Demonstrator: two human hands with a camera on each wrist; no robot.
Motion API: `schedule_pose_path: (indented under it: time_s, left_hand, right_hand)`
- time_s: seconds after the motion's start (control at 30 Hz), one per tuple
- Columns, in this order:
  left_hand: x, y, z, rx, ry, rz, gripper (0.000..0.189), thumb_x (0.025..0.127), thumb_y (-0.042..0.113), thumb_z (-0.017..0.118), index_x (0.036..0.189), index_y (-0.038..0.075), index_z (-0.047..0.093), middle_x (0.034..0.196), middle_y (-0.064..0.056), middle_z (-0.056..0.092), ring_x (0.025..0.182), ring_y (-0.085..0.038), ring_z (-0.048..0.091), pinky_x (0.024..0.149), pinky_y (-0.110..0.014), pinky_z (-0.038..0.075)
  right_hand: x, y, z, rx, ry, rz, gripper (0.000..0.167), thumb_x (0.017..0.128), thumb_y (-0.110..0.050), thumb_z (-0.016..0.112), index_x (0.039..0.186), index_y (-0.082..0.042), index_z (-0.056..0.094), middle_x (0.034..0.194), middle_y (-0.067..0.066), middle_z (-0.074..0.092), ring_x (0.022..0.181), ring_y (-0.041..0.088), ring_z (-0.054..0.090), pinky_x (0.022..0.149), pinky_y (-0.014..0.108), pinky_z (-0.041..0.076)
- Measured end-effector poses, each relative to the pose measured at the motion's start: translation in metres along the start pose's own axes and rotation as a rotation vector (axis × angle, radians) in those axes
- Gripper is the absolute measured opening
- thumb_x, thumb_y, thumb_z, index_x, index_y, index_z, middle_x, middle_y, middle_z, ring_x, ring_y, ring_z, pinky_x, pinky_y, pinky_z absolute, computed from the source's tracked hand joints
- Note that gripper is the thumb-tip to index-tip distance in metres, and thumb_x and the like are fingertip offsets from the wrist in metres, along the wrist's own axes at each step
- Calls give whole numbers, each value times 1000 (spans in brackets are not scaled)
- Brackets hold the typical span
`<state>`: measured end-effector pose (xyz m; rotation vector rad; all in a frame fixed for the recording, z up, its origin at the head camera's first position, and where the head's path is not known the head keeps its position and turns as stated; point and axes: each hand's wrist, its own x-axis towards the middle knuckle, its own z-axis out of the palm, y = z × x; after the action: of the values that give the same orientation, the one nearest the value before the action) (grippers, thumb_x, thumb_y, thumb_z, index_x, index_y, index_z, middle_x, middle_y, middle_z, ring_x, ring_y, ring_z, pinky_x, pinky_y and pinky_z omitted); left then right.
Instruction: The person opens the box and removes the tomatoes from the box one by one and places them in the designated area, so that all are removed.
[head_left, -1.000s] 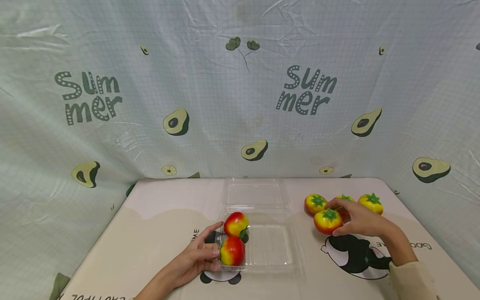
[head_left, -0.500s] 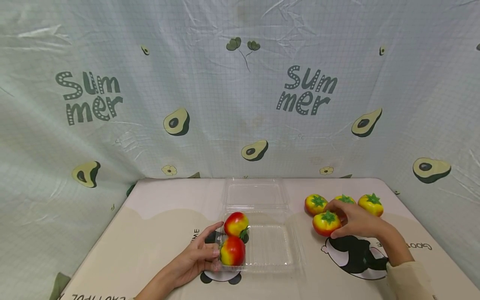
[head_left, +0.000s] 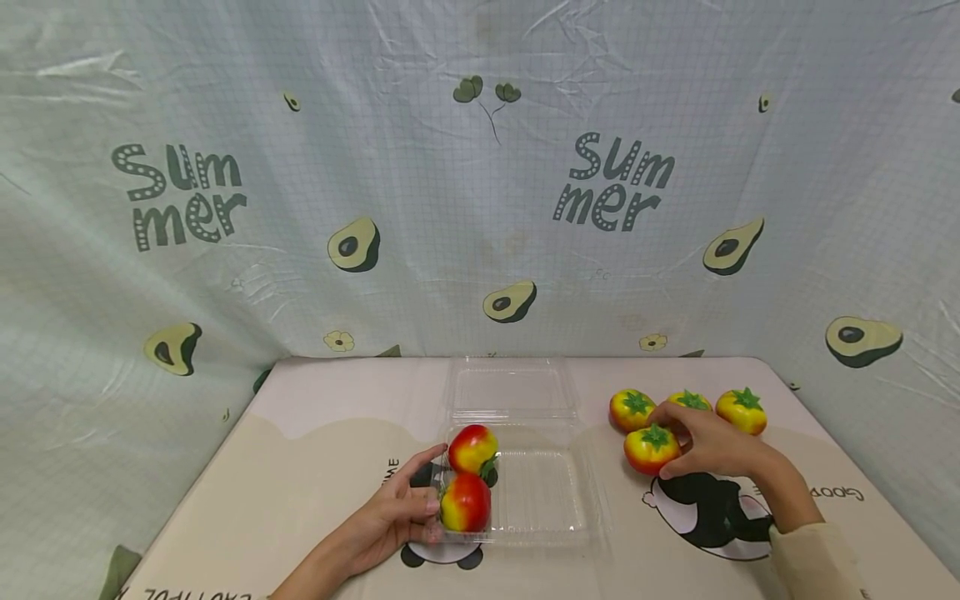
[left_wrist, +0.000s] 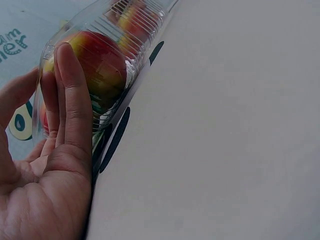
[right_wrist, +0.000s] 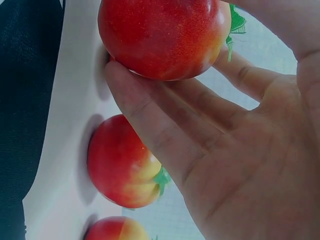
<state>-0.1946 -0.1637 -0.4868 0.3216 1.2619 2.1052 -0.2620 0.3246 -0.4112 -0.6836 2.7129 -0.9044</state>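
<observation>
In the head view my left hand [head_left: 393,508] holds the left rim of a clear plastic clamshell box [head_left: 536,492], fingers against its outer wall. Two red-and-yellow toy tomatoes, one far [head_left: 473,450] and one near [head_left: 467,502], sit along that left side. My right hand [head_left: 712,442] grips another toy tomato [head_left: 651,450] between thumb and fingers, its green star-shaped leaf facing up. The right wrist view shows this tomato's red underside [right_wrist: 160,40] over the fingertips. Through the ribbed plastic in the left wrist view, a tomato [left_wrist: 97,67] appears beside my fingers.
Three more toy tomatoes stand behind my right hand: left [head_left: 632,409], middle [head_left: 689,401] and right [head_left: 742,410]. The box's clear lid [head_left: 510,387] lies folded back. A printed cloth covers the table [head_left: 315,467], and an avocado-patterned curtain [head_left: 427,208] hangs behind it.
My right hand has shifted slightly left and toward me with the tomato it grips, showing more of the middle tomato behind. My left hand and the box have stayed put.
</observation>
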Motion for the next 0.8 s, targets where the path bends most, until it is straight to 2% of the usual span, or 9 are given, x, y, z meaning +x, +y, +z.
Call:
schedule_pose_path:
  time_s: [0.53, 0.8]
  left_hand:
    - [0, 1, 1, 4, 14, -12, 88, 101, 1, 55, 165, 21, -2, 88, 2, 68, 74, -14, 76, 80, -26, 64]
    - [0, 1, 1, 4, 11, -8, 88, 101, 1, 55, 165, 21, -2, 88, 2, 68, 75, -15, 76, 80, -26, 64]
  right_hand:
    - [1, 1, 3, -4, -14, 12, 67, 75, -27, 92, 128, -4, 58, 126, 11, 65, 110, 24, 62, 88, 22, 57]
    - [2, 1, 6, -12, -25, 33, 68, 74, -28, 93, 127, -4, 59, 126, 11, 64, 110, 25, 61, 94, 39, 60]
